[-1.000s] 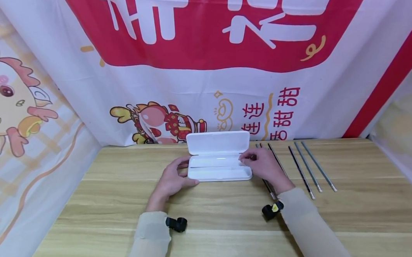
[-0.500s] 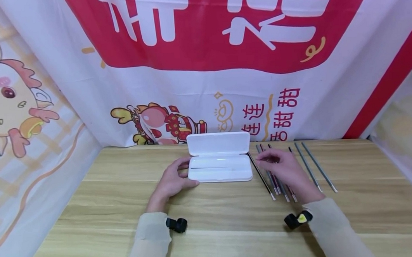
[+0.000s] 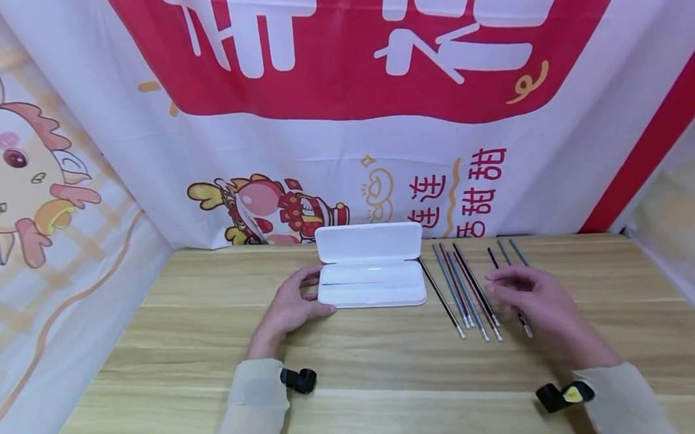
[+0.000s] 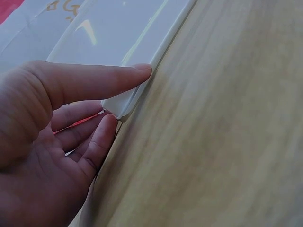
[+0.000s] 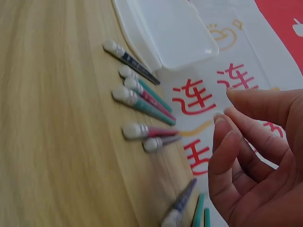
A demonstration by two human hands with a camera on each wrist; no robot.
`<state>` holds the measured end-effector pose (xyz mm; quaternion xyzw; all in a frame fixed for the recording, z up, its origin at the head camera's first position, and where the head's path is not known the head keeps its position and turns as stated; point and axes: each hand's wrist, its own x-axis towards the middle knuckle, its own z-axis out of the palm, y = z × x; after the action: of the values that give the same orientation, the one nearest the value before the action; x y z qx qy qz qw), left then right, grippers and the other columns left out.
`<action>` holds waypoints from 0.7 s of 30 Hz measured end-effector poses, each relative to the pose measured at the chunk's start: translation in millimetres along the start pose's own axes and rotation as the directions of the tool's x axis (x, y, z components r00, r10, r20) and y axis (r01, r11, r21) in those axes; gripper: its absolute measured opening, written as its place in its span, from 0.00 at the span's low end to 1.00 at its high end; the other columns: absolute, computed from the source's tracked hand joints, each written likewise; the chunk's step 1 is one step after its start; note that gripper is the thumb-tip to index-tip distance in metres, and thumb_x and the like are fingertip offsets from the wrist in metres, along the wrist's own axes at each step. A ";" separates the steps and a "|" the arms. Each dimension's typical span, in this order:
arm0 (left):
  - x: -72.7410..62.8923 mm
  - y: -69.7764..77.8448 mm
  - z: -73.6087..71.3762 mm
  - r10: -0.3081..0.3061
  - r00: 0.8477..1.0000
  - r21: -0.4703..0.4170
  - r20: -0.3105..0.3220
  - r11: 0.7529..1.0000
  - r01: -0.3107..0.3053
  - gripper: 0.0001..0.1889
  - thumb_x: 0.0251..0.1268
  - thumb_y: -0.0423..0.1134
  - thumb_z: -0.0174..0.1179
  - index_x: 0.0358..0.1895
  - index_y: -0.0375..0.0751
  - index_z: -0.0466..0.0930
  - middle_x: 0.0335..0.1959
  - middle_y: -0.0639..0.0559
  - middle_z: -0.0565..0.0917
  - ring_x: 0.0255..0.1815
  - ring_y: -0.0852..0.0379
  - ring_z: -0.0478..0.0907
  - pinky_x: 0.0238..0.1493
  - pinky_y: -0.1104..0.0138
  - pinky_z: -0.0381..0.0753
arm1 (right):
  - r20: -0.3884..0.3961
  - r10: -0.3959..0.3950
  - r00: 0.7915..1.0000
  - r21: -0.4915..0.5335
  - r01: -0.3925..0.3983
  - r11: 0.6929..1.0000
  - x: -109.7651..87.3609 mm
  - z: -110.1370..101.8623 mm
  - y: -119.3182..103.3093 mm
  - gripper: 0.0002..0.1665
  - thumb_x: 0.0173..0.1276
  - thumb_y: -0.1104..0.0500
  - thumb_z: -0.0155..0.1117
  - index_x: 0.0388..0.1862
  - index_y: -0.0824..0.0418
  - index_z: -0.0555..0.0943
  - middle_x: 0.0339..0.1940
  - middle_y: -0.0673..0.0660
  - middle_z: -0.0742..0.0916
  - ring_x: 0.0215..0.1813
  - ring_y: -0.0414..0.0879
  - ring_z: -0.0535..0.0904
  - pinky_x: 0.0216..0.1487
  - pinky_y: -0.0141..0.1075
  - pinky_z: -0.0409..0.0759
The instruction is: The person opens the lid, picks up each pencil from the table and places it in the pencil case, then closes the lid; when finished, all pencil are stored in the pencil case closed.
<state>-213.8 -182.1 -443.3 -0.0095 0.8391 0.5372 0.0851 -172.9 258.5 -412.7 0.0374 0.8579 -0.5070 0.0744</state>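
Observation:
A white pencil case [image 3: 381,298] lies with its lid [image 3: 368,243] raised towards the cloth. My left hand [image 3: 293,303] grips its left end, thumb [image 4: 118,80] along the front edge and the other fingers around the corner. Several pencils with white eraser ends lie right of the case, among them a black one [image 3: 441,297] closest to it. Over the pencils farther right hovers my right hand [image 3: 531,299], fingers loosely bent and nothing between thumb and fingertips in the right wrist view. It partly covers a dark pencil [image 3: 494,258] and two blue-green pencils [image 3: 519,252].
The wooden table [image 3: 391,378] meets a white and red printed cloth [image 3: 361,144] just behind the case and pencils. Another printed cloth [image 3: 62,284] hangs along the left side. Both wrists carry small black cameras.
My right hand has moved right, away from the case's right end, across the nearer pencils to those farther right. My left hand and the case stay in place.

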 end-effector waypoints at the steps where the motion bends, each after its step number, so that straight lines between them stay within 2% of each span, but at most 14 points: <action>1: -0.1 0.1 -0.3 -0.001 1.000 0.001 0.000 1.000 0.001 0.45 0.56 0.29 0.80 0.79 0.46 0.71 0.74 0.39 0.77 0.68 0.39 0.82 0.69 0.51 0.85 | -0.004 0.004 1.000 -0.009 -0.004 1.000 -1.0 -3.1 2.5 0.32 0.78 0.40 0.69 0.70 0.58 0.80 0.56 0.57 0.85 0.47 0.48 0.82 0.42 0.38 0.88; 3: 0.0 -0.3 -0.9 -0.002 1.000 0.002 0.001 1.000 0.002 0.45 0.56 0.29 0.80 0.79 0.46 0.71 0.74 0.39 0.77 0.69 0.39 0.82 0.70 0.51 0.85 | -0.015 0.009 1.000 -0.021 -0.009 1.000 -3.8 -9.4 7.1 0.32 0.78 0.41 0.69 0.70 0.59 0.80 0.52 0.54 0.86 0.44 0.47 0.82 0.39 0.38 0.87; 7: 0.1 -0.7 -0.7 0.003 1.000 -0.006 0.003 1.000 -0.003 0.45 0.56 0.28 0.80 0.79 0.46 0.71 0.74 0.39 0.77 0.69 0.39 0.82 0.70 0.51 0.85 | -0.022 0.008 1.000 0.028 -0.007 1.000 -8.4 -22.5 19.5 0.28 0.78 0.47 0.70 0.68 0.62 0.80 0.45 0.46 0.87 0.39 0.43 0.83 0.37 0.37 0.87; 14: -0.4 -0.3 -0.1 -0.001 1.000 -0.013 -0.001 1.000 0.001 0.45 0.56 0.29 0.80 0.79 0.47 0.72 0.74 0.40 0.77 0.69 0.39 0.82 0.70 0.51 0.84 | -0.040 0.046 0.998 0.001 -0.046 0.999 -15.5 -46.2 42.5 0.31 0.79 0.45 0.69 0.69 0.65 0.79 0.43 0.36 0.87 0.43 0.37 0.84 0.42 0.34 0.89; 21: -0.9 0.1 -1.0 -0.010 1.000 -0.009 0.000 1.000 0.010 0.45 0.56 0.30 0.81 0.79 0.48 0.72 0.75 0.40 0.77 0.70 0.39 0.81 0.71 0.50 0.84 | -0.073 0.070 0.995 0.016 -0.069 0.997 -18.0 -65.4 64.9 0.23 0.78 0.46 0.70 0.64 0.57 0.84 0.40 0.30 0.88 0.40 0.35 0.85 0.41 0.33 0.89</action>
<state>-213.1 -183.1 -442.7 -0.0141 0.8366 0.5406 0.0877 -152.0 347.3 -434.7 0.0864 0.8549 -0.5080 0.0601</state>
